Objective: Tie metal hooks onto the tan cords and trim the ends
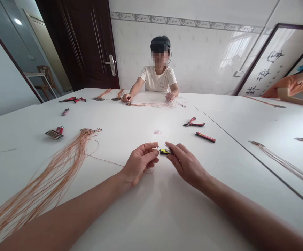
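Note:
My left hand (pixel 142 158) is closed, pinching a dark curved fish hook (pixel 158 148) between thumb and fingers. Tan wraps cover some of its fingertips. A thin line (pixel 107 160) runs from this hand leftward, and a loop of it hangs below the fingers. Just right of the hook, my right hand (pixel 186 162) grips a small yellow-and-black tool (pixel 164 151) with a metal part; its exact kind is unclear. On the left lies a bundle of orange lines (pixel 70 157), with several dark hooks (pixel 90 131) gathered at its far end.
Red-handled pliers (pixel 194 122) and a black-and-red stick-shaped case (pixel 205 137) lie ahead right. A small box (pixel 54 133), pink-handled cutters (pixel 65 112) and red pliers (pixel 73 99) lie left. A co-worker (pixel 158 76) handles lines opposite; another person (pixel 295 83) sits far right. A seam (pixel 235 146) crosses the white table.

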Tool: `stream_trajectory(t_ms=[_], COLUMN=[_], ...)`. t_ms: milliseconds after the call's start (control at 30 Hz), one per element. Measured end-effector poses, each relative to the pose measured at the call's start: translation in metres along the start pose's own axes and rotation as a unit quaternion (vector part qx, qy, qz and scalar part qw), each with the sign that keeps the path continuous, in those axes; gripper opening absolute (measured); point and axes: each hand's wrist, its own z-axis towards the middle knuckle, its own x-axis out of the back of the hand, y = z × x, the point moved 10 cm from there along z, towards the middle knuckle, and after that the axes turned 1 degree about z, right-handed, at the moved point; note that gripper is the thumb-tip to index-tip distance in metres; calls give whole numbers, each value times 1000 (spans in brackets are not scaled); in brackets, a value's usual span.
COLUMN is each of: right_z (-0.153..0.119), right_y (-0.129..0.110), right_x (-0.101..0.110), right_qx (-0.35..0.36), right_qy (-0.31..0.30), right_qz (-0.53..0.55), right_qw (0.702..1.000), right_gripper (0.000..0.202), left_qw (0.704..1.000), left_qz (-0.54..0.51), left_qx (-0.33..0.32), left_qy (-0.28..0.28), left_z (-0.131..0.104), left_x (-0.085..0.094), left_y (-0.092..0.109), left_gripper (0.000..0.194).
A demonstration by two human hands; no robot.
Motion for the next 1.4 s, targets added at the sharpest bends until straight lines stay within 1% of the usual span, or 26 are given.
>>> stream_trajectory(t_ms=[67,167,367,600,700,767,800,867,967,1033,1100,1133,1200,1233,1300,1333,1400], right_z=[-2,-4,-4,-3,0,3,5,7,6,5,4,4,5,6,8,8,7], right_y=[-7,-7,-5,-6,-5,5,15,41,84,103,110,110,103,95,72,59,36], right_x=[-6,-8,-9,-11,-7,0,4,11,13,10,7,6,9,11,10,6,-5], right_qx=[4,-2,11,8,15,-2,-22,-83,-172,-194,-193,-187,-164,-144,-80,-42,26], right_qy=[-16,-29,-25,-41,-36,-17,-8,-4,-28,-50,-62,-59,-30,-11,11,8,-21], right_qz=[-8,-16,-2,8,5,-20,-45,-109,-174,-195,-219,-230,-237,-228,-188,-164,-130], right_qw=[1000,999,1000,999,999,1000,999,991,969,960,955,953,957,963,979,985,991], right_gripper=[41,42,39,32,28,29,29,32,32,28,27,27,28,28,30,32,35], left_qw=[1000,999,997,996,997,998,998,999,999,999,999,999,999,999,999,999,1000], left_qz=[-17,-24,-18,3,12,17,18,14,8,6,3,3,1,0,-2,-2,-1], left_qx=[15,22,36,29,37,43,43,40,36,36,35,35,33,31,29,28,26], left_qy=[-13,-33,-70,-82,-70,-50,-39,-23,-10,-8,-10,-12,-15,-15,-16,-17,-16], left_z=[-1,-3,-5,-4,-4,-3,-3,-2,-2,-1,-1,-1,-1,-1,0,0,0], left_x=[-4,-9,-17,-19,-16,-12,-9,-5,-2,-2,-2,-2,-2,-2,-2,-2,-1], left_y=[-3,-4,-7,-7,-8,-9,-9,-8,-6,-5,-6,-6,-7,-7,-7,-8,-8], left_gripper=[30,27,27,25,25,27,28,29,29,29,29,28,28,28,28,28,28])
